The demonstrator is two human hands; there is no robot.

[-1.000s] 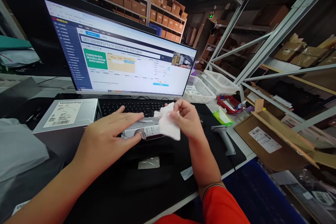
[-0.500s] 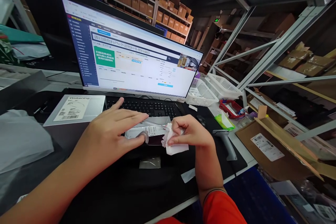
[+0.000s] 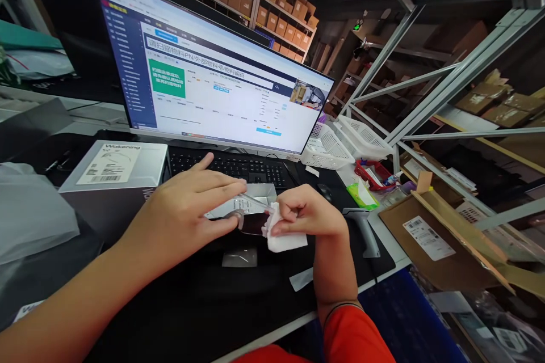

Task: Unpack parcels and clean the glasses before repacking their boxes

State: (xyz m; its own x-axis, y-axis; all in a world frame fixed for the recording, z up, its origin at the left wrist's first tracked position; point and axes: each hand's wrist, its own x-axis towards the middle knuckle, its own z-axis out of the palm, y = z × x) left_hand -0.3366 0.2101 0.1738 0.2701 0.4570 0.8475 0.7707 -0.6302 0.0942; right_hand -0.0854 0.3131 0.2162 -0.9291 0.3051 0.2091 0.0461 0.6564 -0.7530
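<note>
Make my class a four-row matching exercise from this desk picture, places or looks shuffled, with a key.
1. white tissue
2. barcode scanner
3. keyboard
4. cardboard box

A. in front of the monitor
B. brown and open-topped
C. in the right hand
D. on the black mat, right of the right forearm

Pairs: 1-C, 2-D, 3-A, 4-B

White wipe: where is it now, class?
In the head view, the white wipe is in the right hand, just right of centre, nearer than the keyboard.
</note>
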